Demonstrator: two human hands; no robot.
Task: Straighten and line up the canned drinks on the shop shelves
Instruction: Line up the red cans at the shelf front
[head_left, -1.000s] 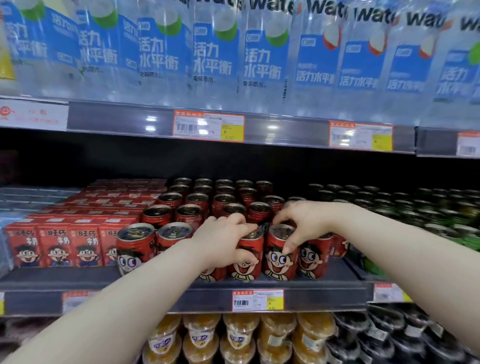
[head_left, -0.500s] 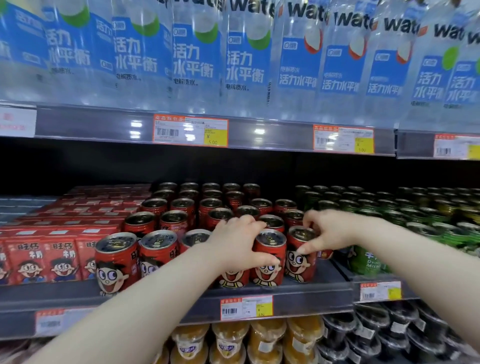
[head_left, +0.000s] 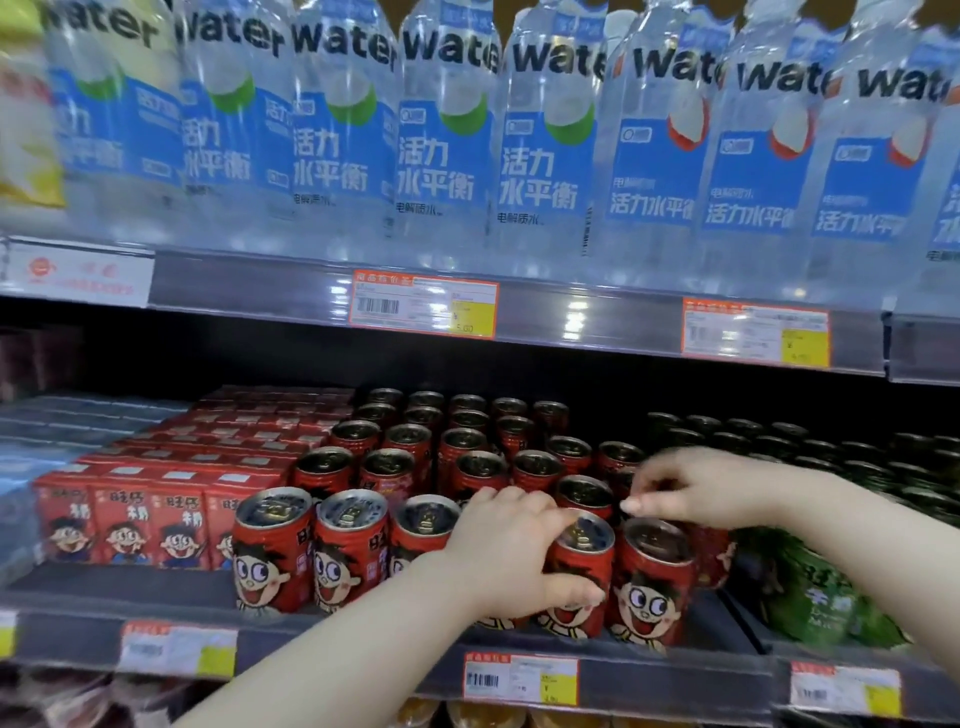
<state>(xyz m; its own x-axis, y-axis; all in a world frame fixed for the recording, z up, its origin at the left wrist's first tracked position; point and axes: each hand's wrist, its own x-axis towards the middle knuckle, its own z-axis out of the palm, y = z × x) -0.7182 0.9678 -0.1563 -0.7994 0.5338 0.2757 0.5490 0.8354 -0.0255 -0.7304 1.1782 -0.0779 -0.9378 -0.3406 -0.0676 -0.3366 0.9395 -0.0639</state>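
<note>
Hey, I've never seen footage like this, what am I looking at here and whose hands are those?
This is one view from a camera worn on a person's head, looking down at a shop shelf. No machine: two bare hands. The left hand wraps around a red can in the front row. The right hand reaches over the cans behind, fingers pinched; what it holds is unclear. Red cartons stand to the left, green cans to the right, water bottles above.

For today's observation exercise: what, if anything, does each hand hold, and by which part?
The left hand wraps around the side of a front-row red can, thumb low on its face. The right hand pinches over the cans behind; whether it grips one cannot be told.
</note>
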